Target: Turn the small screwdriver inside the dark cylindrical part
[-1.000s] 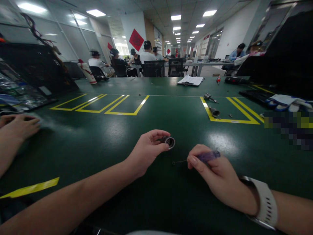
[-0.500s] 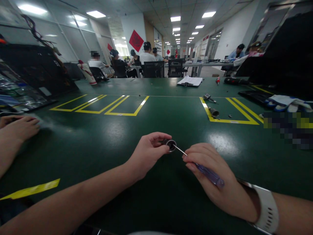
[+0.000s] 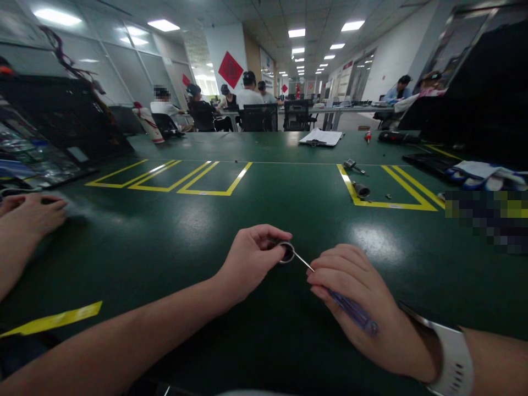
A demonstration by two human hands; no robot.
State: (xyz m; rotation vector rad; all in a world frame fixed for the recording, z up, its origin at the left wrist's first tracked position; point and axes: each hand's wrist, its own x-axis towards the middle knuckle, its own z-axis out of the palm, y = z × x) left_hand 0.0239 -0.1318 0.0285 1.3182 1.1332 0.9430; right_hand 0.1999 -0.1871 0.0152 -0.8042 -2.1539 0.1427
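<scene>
Between the thumb and fingers of my left hand (image 3: pixel 251 261) is a small round metal part (image 3: pixel 285 252), hollow, its open rim turned toward my right side. My right hand (image 3: pixel 350 297) grips a screwdriver (image 3: pixel 352 312) with a clear purple handle. The thin steel shaft points up and left, and its tip meets the rim or opening of the metal part; the exact contact is too small to tell. Both hands are held over the green table (image 3: pixel 165 242).
Yellow tape marks a box (image 3: pixel 394 207) at right, holding a dark cylindrical part (image 3: pixel 361 190), a metal piece with a shaft (image 3: pixel 353 166) and small bits. Farther back lies a clipboard with papers (image 3: pixel 322 137). Gloves (image 3: pixel 487 173) lie right. Another person's hand (image 3: pixel 35 217) rests at left.
Both my hands have shifted slightly downward. The metal part's opening has tilted, and the screwdriver tip now sits nearer its right edge than its middle.
</scene>
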